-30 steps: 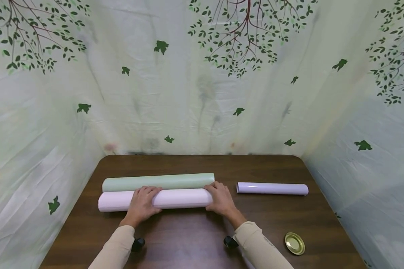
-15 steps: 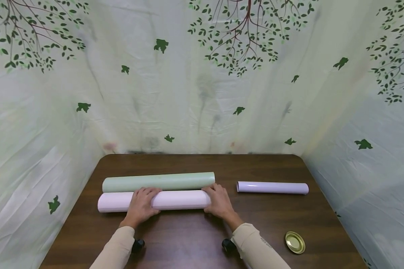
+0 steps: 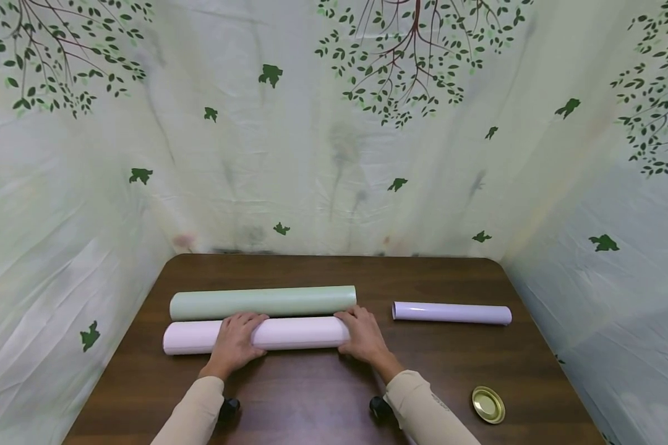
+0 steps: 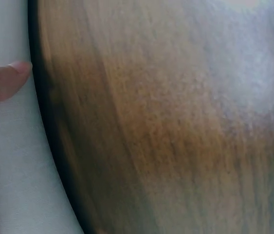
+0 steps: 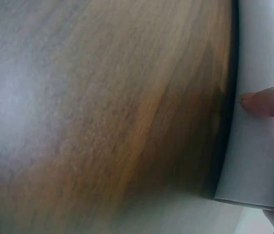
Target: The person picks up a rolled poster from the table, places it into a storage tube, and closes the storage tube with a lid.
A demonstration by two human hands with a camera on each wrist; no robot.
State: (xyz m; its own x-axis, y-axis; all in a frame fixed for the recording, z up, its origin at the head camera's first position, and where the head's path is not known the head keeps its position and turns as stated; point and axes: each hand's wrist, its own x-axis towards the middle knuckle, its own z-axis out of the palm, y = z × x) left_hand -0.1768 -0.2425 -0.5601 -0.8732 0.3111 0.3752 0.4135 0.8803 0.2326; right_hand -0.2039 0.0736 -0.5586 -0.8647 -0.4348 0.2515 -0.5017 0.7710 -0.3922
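Lying across the lower middle of the head view, the pink roll (image 3: 256,334) rests on the table (image 3: 323,395) with both our hands on it. Our left hand (image 3: 235,343) drapes over the roll near its middle, fingers curled over the top and thumb on the near side, so it holds the roll. Our right hand (image 3: 364,337) wraps the roll's right end in the same way, fingers curved over the top. In the left wrist view a thumb tip (image 4: 3,83) presses on the pale roll at the left edge of the frame; in the right wrist view a fingertip (image 5: 268,105) lies on the roll at the right edge, beside the roll's end.

Just above the pink roll in the head view, touching it or nearly so, lies the green roll (image 3: 263,302), parallel and about as long. To the right of both, well apart from our right hand, lies a shorter lilac roll (image 3: 452,313), also lying crosswise. Near the lower right corner of the table sits a small gold lid (image 3: 487,404). Behind the table hangs a pale cloth (image 3: 334,154) printed with branches and leaves.
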